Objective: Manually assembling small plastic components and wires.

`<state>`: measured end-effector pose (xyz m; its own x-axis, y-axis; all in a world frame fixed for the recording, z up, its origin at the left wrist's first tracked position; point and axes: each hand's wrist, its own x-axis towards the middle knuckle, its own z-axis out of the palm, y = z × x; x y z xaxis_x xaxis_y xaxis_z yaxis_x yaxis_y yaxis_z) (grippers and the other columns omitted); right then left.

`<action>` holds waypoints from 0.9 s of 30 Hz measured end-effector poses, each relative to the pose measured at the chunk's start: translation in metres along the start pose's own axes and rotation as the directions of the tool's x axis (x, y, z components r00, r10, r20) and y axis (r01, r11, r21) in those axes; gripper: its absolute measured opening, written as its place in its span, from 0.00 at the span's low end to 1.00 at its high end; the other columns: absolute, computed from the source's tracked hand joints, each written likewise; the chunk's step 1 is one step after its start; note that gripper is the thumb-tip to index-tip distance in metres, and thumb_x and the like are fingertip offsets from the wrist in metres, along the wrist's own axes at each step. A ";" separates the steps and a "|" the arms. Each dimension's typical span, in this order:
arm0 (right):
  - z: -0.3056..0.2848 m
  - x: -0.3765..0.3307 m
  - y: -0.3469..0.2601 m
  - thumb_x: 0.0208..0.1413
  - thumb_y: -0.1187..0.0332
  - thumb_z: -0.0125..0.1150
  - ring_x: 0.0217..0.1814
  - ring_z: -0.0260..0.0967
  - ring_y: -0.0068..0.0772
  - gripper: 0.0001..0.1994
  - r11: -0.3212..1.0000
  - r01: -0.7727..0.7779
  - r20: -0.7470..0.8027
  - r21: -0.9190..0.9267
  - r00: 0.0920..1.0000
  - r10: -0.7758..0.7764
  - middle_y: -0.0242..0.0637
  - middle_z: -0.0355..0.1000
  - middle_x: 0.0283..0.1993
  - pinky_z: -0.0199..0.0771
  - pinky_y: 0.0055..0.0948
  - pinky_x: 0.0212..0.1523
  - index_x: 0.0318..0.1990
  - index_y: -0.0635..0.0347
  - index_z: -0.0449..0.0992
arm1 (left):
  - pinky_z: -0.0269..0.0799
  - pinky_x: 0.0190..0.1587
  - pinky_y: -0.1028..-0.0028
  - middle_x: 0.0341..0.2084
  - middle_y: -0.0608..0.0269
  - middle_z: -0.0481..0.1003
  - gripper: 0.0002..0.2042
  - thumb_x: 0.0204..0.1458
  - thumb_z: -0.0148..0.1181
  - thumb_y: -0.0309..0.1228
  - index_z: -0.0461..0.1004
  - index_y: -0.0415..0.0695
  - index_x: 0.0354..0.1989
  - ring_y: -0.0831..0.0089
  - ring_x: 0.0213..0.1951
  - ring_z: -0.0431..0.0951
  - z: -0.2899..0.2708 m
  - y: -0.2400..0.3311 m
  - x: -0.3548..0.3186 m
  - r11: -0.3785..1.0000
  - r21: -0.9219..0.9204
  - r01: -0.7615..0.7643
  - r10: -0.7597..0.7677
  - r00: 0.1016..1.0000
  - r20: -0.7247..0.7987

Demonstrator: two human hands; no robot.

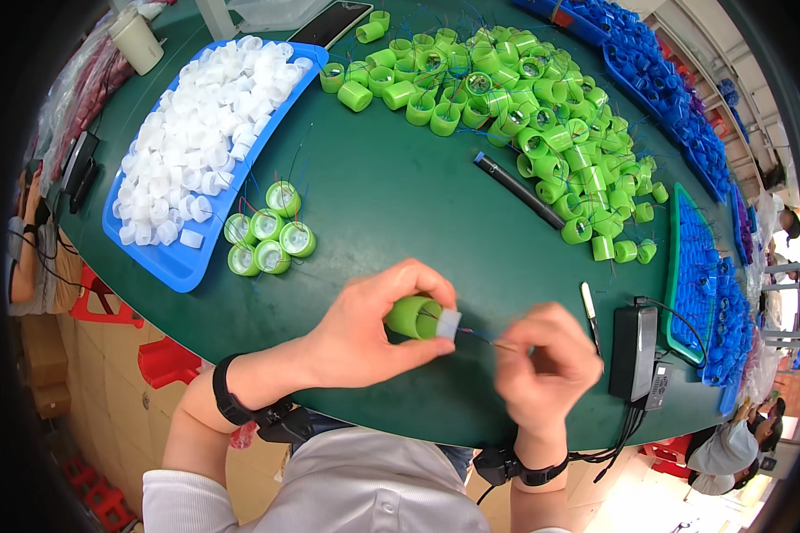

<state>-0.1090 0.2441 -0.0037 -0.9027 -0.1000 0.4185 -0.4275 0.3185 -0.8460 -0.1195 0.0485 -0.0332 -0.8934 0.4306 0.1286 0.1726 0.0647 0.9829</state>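
My left hand (356, 333) is closed around a light green plastic cup (407, 317), tipped on its side with its mouth toward the right. A small translucent white cap (448, 324) sits at that mouth, pinched between my thumb and fingers. Thin coloured wires (476, 335) run out from the cap to my right hand (547, 360), whose fingertips are pinched on their ends and slightly blurred. Left of my hands, several green cups with white caps inside (271, 226) stand in a cluster.
A blue tray (182, 274) piled with white caps lies at the left. Across the back spreads a heap of wired green cups (542, 115). A dark marker (520, 191), a white-capped pen (589, 306) and a black power adapter (633, 351) lie rightward. Blue parts fill trays (676, 249) along the right edge.
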 end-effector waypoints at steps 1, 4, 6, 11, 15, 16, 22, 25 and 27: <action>-0.007 0.000 0.002 0.34 0.84 0.60 0.21 0.61 0.19 0.06 0.997 -0.031 -0.032 0.077 0.999 0.034 0.33 0.68 0.23 0.60 0.18 0.21 0.24 0.66 0.75 | 0.68 0.47 0.74 0.39 0.58 0.73 0.20 0.41 0.67 0.18 0.65 0.41 0.42 0.74 0.44 0.72 -0.002 0.000 0.002 1.000 -0.002 -0.003 0.003 1.000 -0.003; -0.005 0.001 0.000 0.36 0.84 0.61 0.21 0.62 0.21 0.06 0.982 -0.102 -0.018 0.161 0.994 0.106 0.33 0.68 0.22 0.61 0.19 0.23 0.26 0.67 0.75 | 0.69 0.46 0.74 0.38 0.59 0.74 0.20 0.41 0.67 0.19 0.66 0.41 0.43 0.74 0.43 0.73 -0.004 0.002 0.005 0.862 -0.474 0.178 -0.165 0.984 0.071; -0.003 0.002 -0.001 0.38 0.83 0.64 0.24 0.64 0.22 0.07 0.977 -0.099 0.046 0.187 0.995 0.092 0.34 0.69 0.25 0.63 0.20 0.25 0.29 0.67 0.76 | 0.69 0.46 0.75 0.39 0.59 0.74 0.22 0.41 0.67 0.19 0.66 0.40 0.45 0.75 0.44 0.73 -0.004 0.003 0.004 0.726 -0.649 0.227 -0.181 0.974 0.139; 0.000 0.006 -0.005 0.39 0.78 0.69 0.31 0.69 0.25 0.11 0.992 -0.020 0.221 0.126 0.975 -0.008 0.37 0.71 0.36 0.69 0.21 0.27 0.34 0.64 0.79 | 0.69 0.46 0.76 0.41 0.59 0.73 0.22 0.41 0.68 0.20 0.66 0.39 0.46 0.75 0.44 0.72 -0.007 0.007 0.003 0.729 -0.621 0.286 -0.195 0.958 0.212; 0.000 0.008 0.000 0.38 0.79 0.66 0.30 0.71 0.28 0.10 0.987 0.147 0.312 0.062 0.937 -0.160 0.36 0.73 0.34 0.71 0.22 0.27 0.32 0.61 0.80 | 0.67 0.48 0.76 0.40 0.62 0.71 0.21 0.44 0.66 0.21 0.65 0.39 0.46 0.78 0.45 0.71 -0.003 0.004 0.001 0.873 -0.455 0.177 -0.076 0.970 0.232; -0.001 0.008 0.003 0.36 0.79 0.66 0.29 0.72 0.28 0.11 0.975 0.219 0.326 0.048 0.919 -0.222 0.35 0.73 0.33 0.71 0.22 0.26 0.32 0.61 0.80 | 0.67 0.48 0.76 0.40 0.62 0.71 0.21 0.44 0.66 0.21 0.65 0.39 0.46 0.78 0.45 0.71 -0.003 0.006 0.001 0.872 -0.456 0.178 -0.075 0.969 0.235; -0.002 0.006 -0.009 0.34 0.80 0.66 0.24 0.72 0.29 0.11 0.882 0.415 0.215 -0.223 0.904 -0.371 0.35 0.74 0.31 0.70 0.22 0.22 0.31 0.63 0.78 | 0.68 0.48 0.75 0.43 0.55 0.71 0.22 0.40 0.68 0.20 0.69 0.34 0.46 0.71 0.46 0.72 -0.006 0.003 0.002 0.883 -0.449 0.136 -0.052 0.980 0.194; -0.003 0.004 -0.012 0.34 0.80 0.67 0.24 0.72 0.29 0.12 0.858 0.445 0.174 -0.256 0.894 -0.412 0.35 0.74 0.30 0.70 0.22 0.21 0.32 0.63 0.78 | 0.69 0.48 0.73 0.44 0.52 0.71 0.22 0.39 0.70 0.20 0.72 0.33 0.45 0.66 0.46 0.73 -0.008 0.000 0.006 0.902 -0.429 -0.047 0.134 0.975 0.176; -0.003 0.000 -0.012 0.35 0.80 0.68 0.24 0.72 0.29 0.12 0.878 0.404 0.154 -0.258 0.914 -0.376 0.36 0.74 0.30 0.71 0.22 0.21 0.33 0.64 0.77 | 0.70 0.49 0.70 0.44 0.50 0.70 0.22 0.40 0.70 0.21 0.72 0.32 0.46 0.64 0.46 0.73 -0.004 -0.001 0.003 0.867 -0.475 -0.150 0.218 0.972 0.090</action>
<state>-0.1041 0.2435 0.0078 -0.6716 -0.3566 0.6494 -0.7277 0.4819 -0.4880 -0.1236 0.0466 -0.0330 -0.7933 0.5135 0.3271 0.0872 -0.4359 0.8957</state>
